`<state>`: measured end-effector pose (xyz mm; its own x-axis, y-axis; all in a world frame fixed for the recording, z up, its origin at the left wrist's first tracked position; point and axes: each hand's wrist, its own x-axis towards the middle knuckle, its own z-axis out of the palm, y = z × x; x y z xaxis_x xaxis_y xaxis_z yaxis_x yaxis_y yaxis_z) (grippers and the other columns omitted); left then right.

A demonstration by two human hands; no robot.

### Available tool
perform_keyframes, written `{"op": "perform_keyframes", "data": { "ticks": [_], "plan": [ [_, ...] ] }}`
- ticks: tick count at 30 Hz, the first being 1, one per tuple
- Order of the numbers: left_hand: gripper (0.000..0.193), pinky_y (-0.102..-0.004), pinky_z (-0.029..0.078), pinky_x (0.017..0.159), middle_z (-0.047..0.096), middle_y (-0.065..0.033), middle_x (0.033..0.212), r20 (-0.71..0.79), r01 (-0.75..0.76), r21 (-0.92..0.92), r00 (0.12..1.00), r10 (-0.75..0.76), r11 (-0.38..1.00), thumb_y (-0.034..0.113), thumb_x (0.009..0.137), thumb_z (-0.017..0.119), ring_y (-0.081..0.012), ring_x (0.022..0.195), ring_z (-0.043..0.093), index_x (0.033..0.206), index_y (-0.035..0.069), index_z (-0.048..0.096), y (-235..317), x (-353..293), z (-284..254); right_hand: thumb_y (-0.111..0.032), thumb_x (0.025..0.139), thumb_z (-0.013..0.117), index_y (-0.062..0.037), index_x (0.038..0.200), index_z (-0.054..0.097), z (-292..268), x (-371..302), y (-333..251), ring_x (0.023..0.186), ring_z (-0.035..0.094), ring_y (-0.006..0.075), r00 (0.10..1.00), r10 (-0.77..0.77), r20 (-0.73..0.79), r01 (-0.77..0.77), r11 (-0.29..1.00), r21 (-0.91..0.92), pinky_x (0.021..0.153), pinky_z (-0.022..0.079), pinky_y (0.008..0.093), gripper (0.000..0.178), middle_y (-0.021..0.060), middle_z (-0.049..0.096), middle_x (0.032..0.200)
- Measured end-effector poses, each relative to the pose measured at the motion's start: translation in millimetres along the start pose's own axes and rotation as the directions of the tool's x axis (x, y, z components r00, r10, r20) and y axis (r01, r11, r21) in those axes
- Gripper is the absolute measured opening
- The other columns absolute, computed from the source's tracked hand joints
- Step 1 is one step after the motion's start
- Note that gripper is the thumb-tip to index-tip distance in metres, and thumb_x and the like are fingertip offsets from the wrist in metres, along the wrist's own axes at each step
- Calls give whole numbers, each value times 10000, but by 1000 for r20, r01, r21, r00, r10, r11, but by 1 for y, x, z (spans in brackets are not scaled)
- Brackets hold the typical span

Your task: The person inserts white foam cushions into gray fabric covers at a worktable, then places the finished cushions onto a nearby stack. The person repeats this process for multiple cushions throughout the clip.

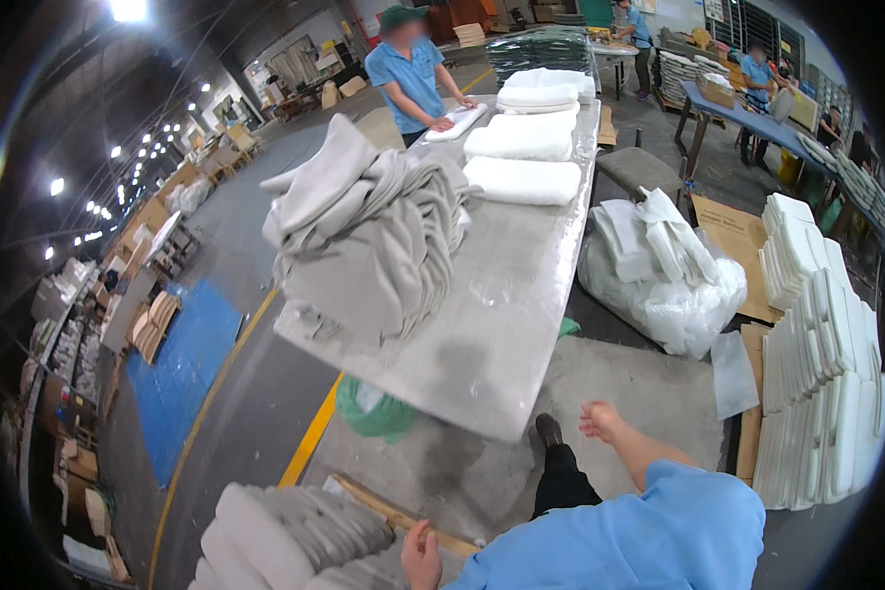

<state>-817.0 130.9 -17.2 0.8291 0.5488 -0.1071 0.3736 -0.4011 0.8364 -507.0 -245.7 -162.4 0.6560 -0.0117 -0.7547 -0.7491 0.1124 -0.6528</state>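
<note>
My left hand (421, 557) is at the bottom of the view, beside a pile of grey fabric covers (275, 536) on a wooden-edged support (403, 516). Its fingers are loosely bent, and nothing shows in them. My right hand (600, 421) hangs over the floor past the table's near end, fingers loosely apart, holding nothing I can see. Ahead stands a long table (497, 324) with a large heap of grey fabric covers (364, 236). Beyond the heap lie folded white pads (521, 182) in a row.
Across the table a person (410, 74) in blue presses a white pad (457, 123). To the right are a plastic bag (674, 295) of white pieces and tall stacks of white pads (821, 393). A green bag (374, 408) lies under the table. Other people work at a blue table (747, 123).
</note>
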Motion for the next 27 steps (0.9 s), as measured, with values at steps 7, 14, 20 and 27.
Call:
{"op": "perform_keyframes", "data": {
  "ticks": [7, 14, 20, 27],
  "plan": [
    [413, -372, 516, 1027, 715, -171, 1281, -34, 204, 31, 979, -203, 978, 258, 1051, 655, -271, 1180, 665, 1346, -32, 661, 74, 127, 61, -372, 1036, 626, -99, 1317, 558, 40, 147, -281, 861, 656, 276, 982, -175, 73, 152, 957, 247, 729, 551, 451, 397, 108, 632, 1119],
    [416, -361, 518, 1010, 717, -167, 1266, 48, 478, 271, 860, -508, 835, 250, 1050, 649, -254, 1166, 662, 1362, -26, 650, 102, 182, 89, -381, 978, 725, -110, 1348, 558, 66, 255, -451, 841, 622, 241, 976, -193, -101, 218, 883, 415, 720, 528, 410, 488, 69, 617, 1095],
    [404, -360, 522, 984, 719, -164, 1246, 16, 663, 203, 734, -679, 721, 241, 1044, 651, -242, 1128, 663, 1353, -19, 655, 112, 208, 99, -368, 866, 870, -84, 1380, 544, 60, 336, -542, 827, 606, 267, 873, -163, -461, 406, 765, 499, 619, 466, 424, 672, 112, 639, 1122],
    [391, -360, 528, 954, 720, -160, 1223, 3, 738, 160, 663, -748, 655, 231, 1037, 653, -228, 1084, 664, 1343, -12, 660, 130, 234, 93, -178, 768, 937, 80, 1434, 520, 61, 380, -596, 1130, 696, 368, 763, -176, -623, 587, 592, 552, 920, 574, 500, 827, 210, 692, 1312]
  ]
}}
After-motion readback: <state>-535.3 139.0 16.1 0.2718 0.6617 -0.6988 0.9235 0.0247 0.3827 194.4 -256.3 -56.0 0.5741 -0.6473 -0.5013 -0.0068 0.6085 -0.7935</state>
